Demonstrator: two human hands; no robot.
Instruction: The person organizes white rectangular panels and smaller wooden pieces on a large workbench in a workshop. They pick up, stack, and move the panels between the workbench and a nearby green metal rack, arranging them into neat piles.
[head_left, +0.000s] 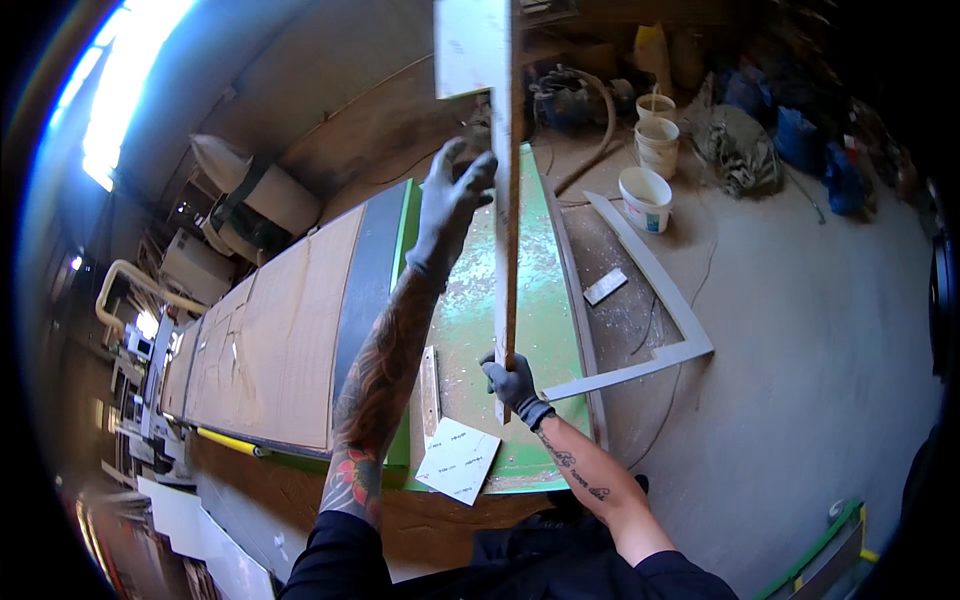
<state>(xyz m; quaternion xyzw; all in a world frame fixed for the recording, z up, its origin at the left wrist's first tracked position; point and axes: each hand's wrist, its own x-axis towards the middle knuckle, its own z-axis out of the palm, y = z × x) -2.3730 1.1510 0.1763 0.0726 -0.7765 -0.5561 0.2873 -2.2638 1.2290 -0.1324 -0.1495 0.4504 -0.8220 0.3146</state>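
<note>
I hold a long flat panel, white-faced with a brown edge, seen edge-on and running from near my body up past the top of the picture. My left hand, in a grey glove, grips it further along, above the green machine bed. My right hand, also gloved, grips its near end just above the bed's front part. A small white offcut lies on the bed's near corner beside a narrow wooden strip.
A long brown board lies on the machine table to the left. On the dusty concrete floor to the right sit an L-shaped white panel piece, a small white block, three buckets and piled clutter at the back.
</note>
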